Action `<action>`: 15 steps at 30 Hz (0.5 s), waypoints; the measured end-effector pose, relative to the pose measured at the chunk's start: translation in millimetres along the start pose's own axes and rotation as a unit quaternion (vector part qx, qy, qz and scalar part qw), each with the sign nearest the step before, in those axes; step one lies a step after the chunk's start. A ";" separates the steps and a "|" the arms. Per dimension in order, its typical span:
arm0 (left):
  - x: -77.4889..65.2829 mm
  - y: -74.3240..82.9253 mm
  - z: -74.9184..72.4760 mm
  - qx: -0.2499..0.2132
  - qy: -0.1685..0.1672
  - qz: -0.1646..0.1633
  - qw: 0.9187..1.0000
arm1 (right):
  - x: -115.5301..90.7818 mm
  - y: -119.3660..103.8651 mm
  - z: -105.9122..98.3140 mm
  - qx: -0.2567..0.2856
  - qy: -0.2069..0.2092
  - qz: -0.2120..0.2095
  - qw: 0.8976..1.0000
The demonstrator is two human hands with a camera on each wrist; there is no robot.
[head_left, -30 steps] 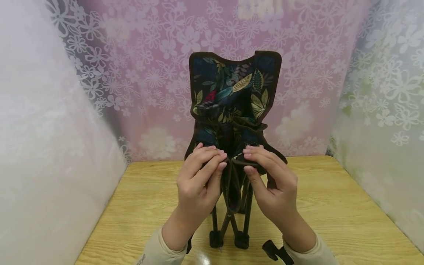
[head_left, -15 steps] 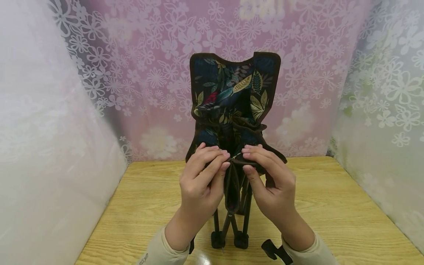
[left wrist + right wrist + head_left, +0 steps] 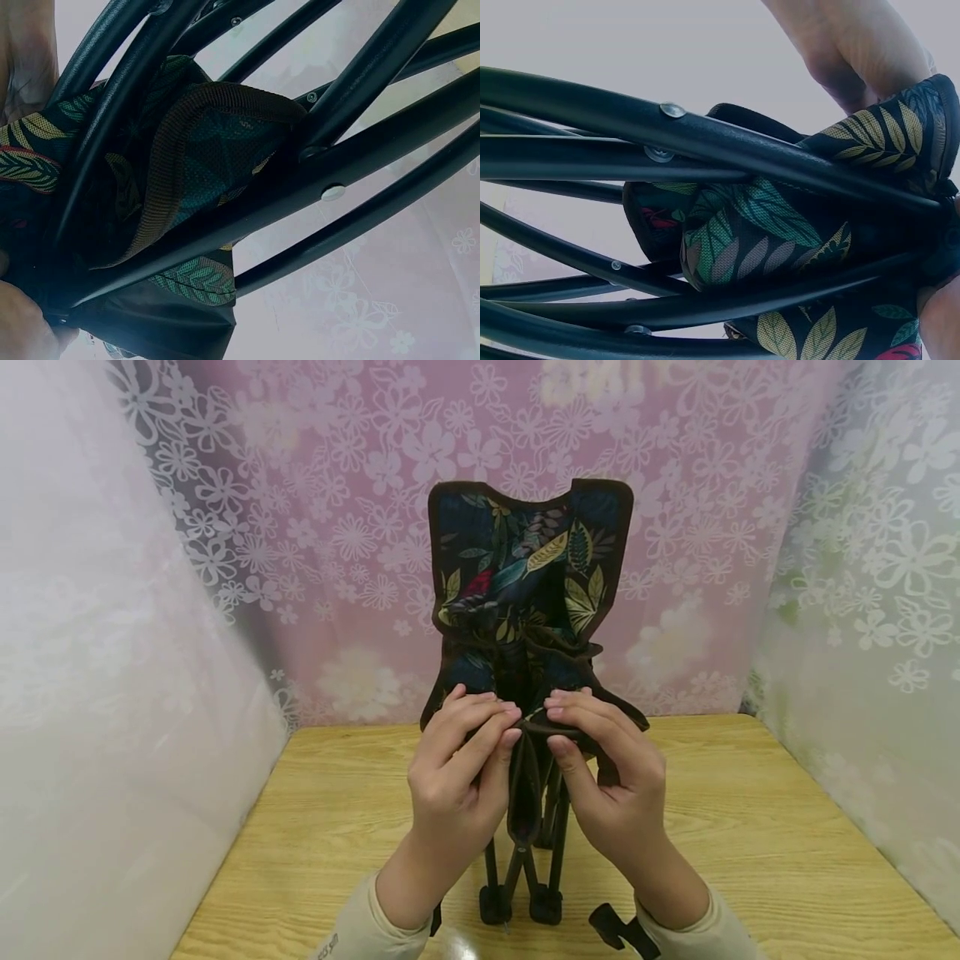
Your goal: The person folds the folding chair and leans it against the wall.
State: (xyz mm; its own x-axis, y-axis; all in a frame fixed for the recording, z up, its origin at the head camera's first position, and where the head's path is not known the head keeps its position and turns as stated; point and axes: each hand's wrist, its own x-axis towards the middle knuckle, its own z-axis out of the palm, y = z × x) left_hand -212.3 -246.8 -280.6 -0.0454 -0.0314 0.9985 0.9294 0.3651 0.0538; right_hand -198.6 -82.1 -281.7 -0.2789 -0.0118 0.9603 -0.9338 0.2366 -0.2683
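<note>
A small folding chair with dark leaf-print fabric and brown edging stands partly folded in front of me. Its backrest is upright, and the seat fabric bunches into a sagging fold between the hands. My left hand grips the seat's front left corner, fingers over the top and thumb on the near side. At the front right corner, my right hand holds on in the same way. Black crossed tubes with silver rivets run close together below the seat. The hands hide part of the seat and legs.
The chair's black feet stand on a wood-grain table. Behind it hangs a pink flowered curtain, with pale sheets at the left and right. A black piece shows beside my right sleeve.
My hands have come slightly closer together, still holding the seat corners. The fold between them looks a little narrower, and the backrest's top sits slightly lower in view.
</note>
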 end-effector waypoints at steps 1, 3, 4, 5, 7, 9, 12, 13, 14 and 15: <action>0.0 -0.1 0.0 0.000 0.000 0.002 1.000 | 0.1 -0.1 -0.2 0.001 0.000 0.000 1.000; 0.2 -0.4 -0.1 0.000 0.000 0.007 1.000 | 0.4 0.2 -0.9 0.002 -0.002 0.000 1.000; 0.2 -0.6 0.0 0.000 0.000 0.009 1.000 | 0.6 0.3 -1.1 0.004 -0.002 -0.002 1.000; 0.4 -0.6 0.0 0.000 0.000 0.010 1.000 | 0.9 0.3 -1.5 0.005 -0.003 -0.004 1.000; 0.5 -0.9 0.2 0.000 0.001 0.012 1.000 | 1.3 0.6 -2.1 0.005 -0.006 -0.006 1.000; 0.3 -1.4 0.8 -0.002 0.004 0.012 1.000 | 1.4 0.8 -3.0 0.004 -0.009 -0.004 1.000; -0.1 -2.1 1.5 -0.003 0.010 0.011 1.000 | 1.7 0.9 -4.0 0.005 -0.015 -0.002 1.000; -0.3 -2.2 1.6 -0.003 0.011 0.011 1.000 | 1.8 0.9 -4.4 0.005 -0.017 -0.001 1.000; -0.5 -2.2 1.7 -0.003 0.013 0.010 1.000 | 1.9 0.9 -4.7 0.003 -0.019 -0.001 1.000; -0.7 -2.1 1.7 -0.003 0.013 0.009 1.000 | 2.3 1.0 -4.9 0.002 -0.021 -0.004 1.000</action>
State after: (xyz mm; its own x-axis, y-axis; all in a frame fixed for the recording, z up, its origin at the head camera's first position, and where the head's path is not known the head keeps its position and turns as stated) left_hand -214.8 -246.0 -281.3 -0.0193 -0.0490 0.9986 0.9320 0.3607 0.0357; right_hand -199.1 -77.1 -279.4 -0.2812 -0.0536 0.9582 -0.9369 0.2315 -0.2620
